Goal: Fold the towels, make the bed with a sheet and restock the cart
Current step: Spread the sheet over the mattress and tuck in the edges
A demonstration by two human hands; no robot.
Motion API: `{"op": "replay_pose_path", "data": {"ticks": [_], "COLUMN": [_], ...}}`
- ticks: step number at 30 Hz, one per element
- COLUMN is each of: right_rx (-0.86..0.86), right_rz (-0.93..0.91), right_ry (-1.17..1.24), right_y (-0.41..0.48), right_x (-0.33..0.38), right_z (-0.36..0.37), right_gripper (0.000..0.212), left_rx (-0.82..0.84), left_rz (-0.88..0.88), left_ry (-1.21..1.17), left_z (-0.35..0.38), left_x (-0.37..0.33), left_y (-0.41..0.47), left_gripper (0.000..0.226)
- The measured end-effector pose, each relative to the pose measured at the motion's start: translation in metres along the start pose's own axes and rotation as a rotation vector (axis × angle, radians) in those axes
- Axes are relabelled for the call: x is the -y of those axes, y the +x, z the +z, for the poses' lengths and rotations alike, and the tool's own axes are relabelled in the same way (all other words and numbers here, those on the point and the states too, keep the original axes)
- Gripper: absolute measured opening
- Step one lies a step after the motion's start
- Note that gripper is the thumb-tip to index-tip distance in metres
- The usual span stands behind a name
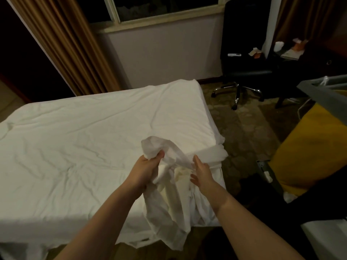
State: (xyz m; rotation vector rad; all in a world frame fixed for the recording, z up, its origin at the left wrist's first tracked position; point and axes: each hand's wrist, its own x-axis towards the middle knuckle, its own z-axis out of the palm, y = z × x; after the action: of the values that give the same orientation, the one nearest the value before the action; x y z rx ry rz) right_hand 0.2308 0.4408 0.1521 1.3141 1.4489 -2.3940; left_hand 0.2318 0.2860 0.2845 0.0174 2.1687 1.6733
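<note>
Two hands are working at the bed's near right corner, about five o'clock on the mattress. The left hand (145, 170) has its fingers and thumb curled tight round a bunched wad of white cloth (159, 147), lifted just above the bed, with the rest trailing down over the corner toward the floor. Whether that wad is the sheet's own corner, I cannot tell. The right hand (202, 173) sits just beside it at three o'clock, fingers straight and together, thumb spread, flat against the folds and gripping nothing. The sheet (90, 136) is spread white and wrinkled across the bed, running off toward nine o'clock. Over at three o'clock stands the cart (319, 91) with its grey rim and a yellow bag (309, 147) hanging below. A black office chair (244, 70) waits at one o'clock, a tan curtain (62, 44) at eleven, and a dark window (159, 8) at twelve.
</note>
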Motion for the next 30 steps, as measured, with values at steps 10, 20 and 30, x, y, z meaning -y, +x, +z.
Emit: {"op": "replay_pose_path", "data": {"ticks": [10, 20, 30], "right_rx": [0.134, 0.315, 0.321], "right_rz": [-0.496, -0.604, 0.258], "right_ry": [0.056, -0.129, 0.354], "right_y": [-0.035, -0.060, 0.097], "right_x": [0.117, 0.118, 0.050], "right_z": [0.136, 0.209, 0.193], "right_gripper": [0.049, 0.034, 0.074], "left_rx": [-0.360, -0.100, -0.051], "left_rz": [0.265, 0.143, -0.065], "left_ry": [0.644, -0.212, -0.232], "left_z": [-0.074, -0.135, -0.156], "left_x": [-0.011, -0.046, -0.026], "left_y": [0.075, 0.124, 0.166], "left_gripper": [0.027, 0.013, 0.029]}}
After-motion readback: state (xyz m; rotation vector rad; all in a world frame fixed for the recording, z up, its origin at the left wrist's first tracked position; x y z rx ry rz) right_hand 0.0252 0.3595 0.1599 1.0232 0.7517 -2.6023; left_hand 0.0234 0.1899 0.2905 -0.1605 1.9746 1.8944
